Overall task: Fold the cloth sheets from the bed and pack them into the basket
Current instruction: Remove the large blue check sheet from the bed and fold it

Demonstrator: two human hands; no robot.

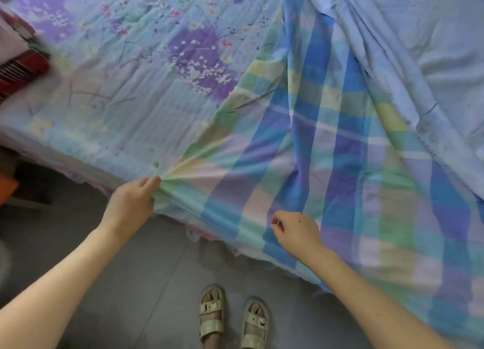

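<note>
Folding has barely begun, as I judge it: the plaid sheet (301, 149) lies spread and rumpled across the bed (110, 68), its near edge draped over the bedside toward the floor (110, 270). My left hand (132, 204) pinches a gathered corner of that sheet at the bed's edge, creases fanning out from the grip. My right hand (296, 230) sits further along the same hem with fingers curled into the fabric, apparently holding it, though the fingertips are hidden. Both forearms reach forward and down, wrists low. Next I would need to lift the hem clear and find the far corners. A pale blue sheet (419, 34) waits beyond. No basket shows.
</note>
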